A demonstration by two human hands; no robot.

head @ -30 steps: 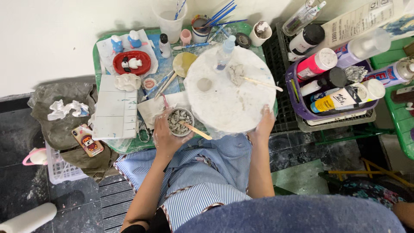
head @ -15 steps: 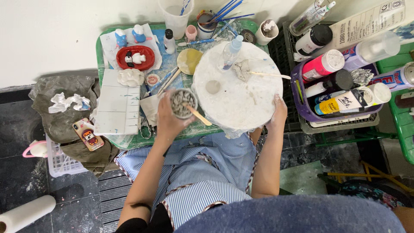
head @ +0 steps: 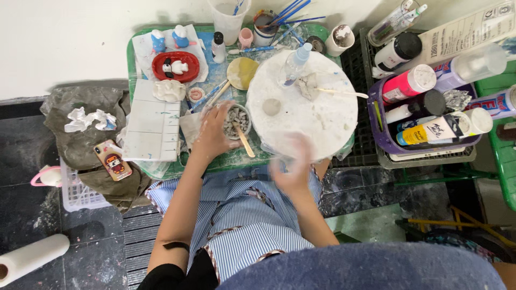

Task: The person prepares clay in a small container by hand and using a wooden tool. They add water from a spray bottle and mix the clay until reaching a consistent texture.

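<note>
left hand point(head: 214, 135) cups small bowl point(head: 236, 121) beside turntable point(head: 302, 105)

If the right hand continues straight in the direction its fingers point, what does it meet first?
Probably the round white board: the blurred right hand points up-picture at its near edge. Whether the hand is level with the board or above it is unclear.

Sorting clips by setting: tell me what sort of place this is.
Probably a small craft or pottery-painting workspace: a white turntable smeared with clay, a cup of brushes, paint bottles in a purple basket, and the left hand on a small bowl.
</note>
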